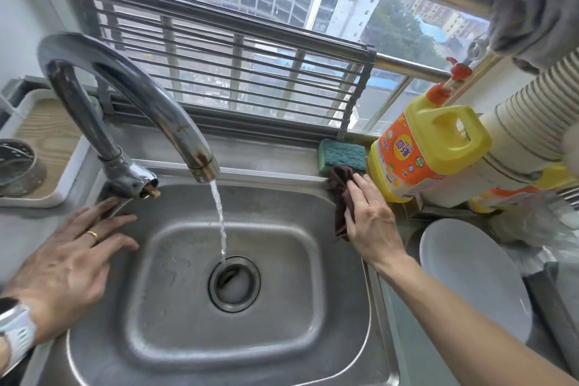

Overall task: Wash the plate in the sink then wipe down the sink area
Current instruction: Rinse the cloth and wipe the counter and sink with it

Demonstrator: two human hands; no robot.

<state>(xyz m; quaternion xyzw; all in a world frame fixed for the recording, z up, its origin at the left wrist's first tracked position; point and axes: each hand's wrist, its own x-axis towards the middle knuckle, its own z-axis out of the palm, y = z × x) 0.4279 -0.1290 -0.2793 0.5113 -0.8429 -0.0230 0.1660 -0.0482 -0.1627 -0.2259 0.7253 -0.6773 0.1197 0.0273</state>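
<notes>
Two hands at sink; we judge wiping step in hand. Our right hand presses dark cloth flat on rim at 2 o'clock, fingers straight. Left hand rests open on rim at 9 o'clock. Plate lies outside basin, 3 o'clock, apparently washed. Tap runs into drain. Next, we think: shut tap, sweep cloth along rim.

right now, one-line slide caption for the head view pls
Right hand presses a brown cloth on the sink rim, tap running, white plate set aside.
</notes>
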